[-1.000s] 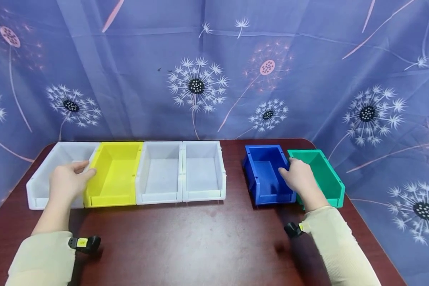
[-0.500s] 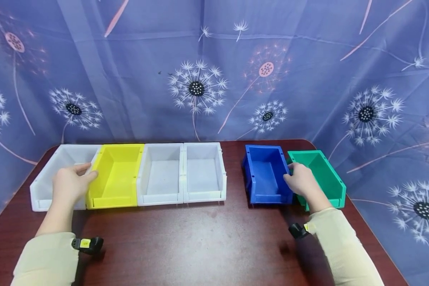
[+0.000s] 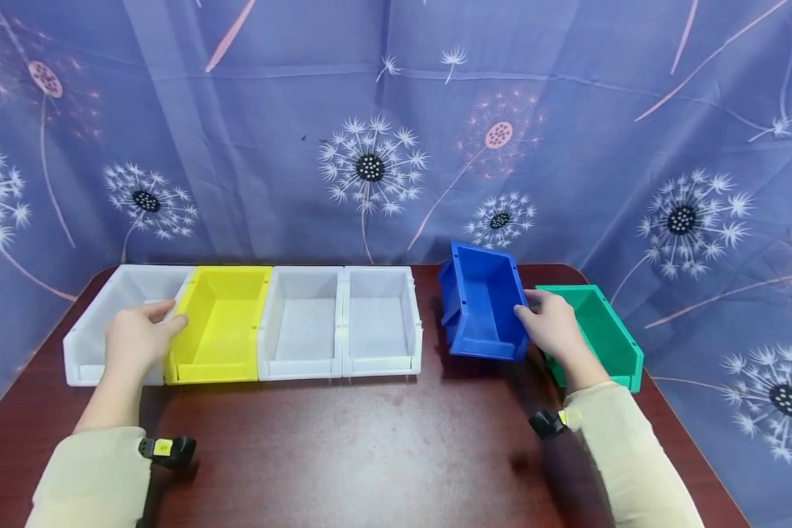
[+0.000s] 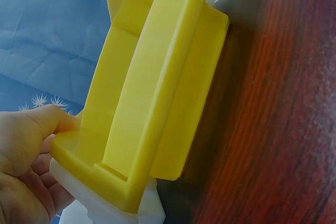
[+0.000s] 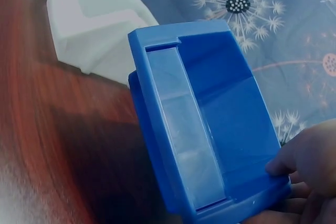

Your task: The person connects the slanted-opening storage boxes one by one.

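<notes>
In the head view my right hand grips the right wall of a blue storage bin, thumb inside and fingers outside. The bin hangs tilted above the table, a shadow under it. My left hand pinches the left wall of a yellow storage bin, its thumb over the rim in the left wrist view. Fingers reach down into the neighbouring white bin, and I cannot tell whether its wall is pinched too. A green bin stands right of my right hand, partly hidden by it.
Two more white bins continue the row right of the yellow one, side by side. The brown table ends at the back against a blue dandelion-print cloth. A small black camera sits on my left wrist.
My right hand has lifted the blue bin off the table, slightly leftward and away from the green bin, and tilted it. My left hand keeps its hold on the yellow bin.
</notes>
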Action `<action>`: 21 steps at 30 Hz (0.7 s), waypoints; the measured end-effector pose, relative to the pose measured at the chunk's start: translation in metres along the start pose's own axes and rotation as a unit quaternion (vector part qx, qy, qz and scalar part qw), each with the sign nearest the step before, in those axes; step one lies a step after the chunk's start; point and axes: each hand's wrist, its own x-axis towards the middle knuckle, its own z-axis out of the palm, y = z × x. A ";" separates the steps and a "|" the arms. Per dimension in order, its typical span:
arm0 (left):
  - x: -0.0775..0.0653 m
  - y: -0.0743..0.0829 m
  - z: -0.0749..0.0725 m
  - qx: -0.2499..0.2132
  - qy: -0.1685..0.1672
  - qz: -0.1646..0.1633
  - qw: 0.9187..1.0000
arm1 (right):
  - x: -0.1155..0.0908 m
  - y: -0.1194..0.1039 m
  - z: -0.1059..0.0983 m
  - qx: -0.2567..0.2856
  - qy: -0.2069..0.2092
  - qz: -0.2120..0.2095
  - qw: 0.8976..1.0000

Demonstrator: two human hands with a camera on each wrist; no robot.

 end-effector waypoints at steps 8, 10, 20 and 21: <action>0.002 0.004 0.002 -0.011 0.019 0.013 1.000 | 0.004 -0.013 0.003 0.020 0.001 -0.008 1.000; 0.002 0.005 0.004 -0.012 0.017 0.011 1.000 | 0.003 -0.014 0.005 0.022 -0.005 -0.003 1.000; -0.001 0.000 0.002 -0.017 0.017 0.017 1.000 | 0.002 -0.015 0.015 0.041 -0.012 0.000 0.999; -0.002 -0.001 0.001 -0.018 0.017 0.017 1.000 | 0.003 -0.016 0.016 0.043 -0.014 0.001 0.999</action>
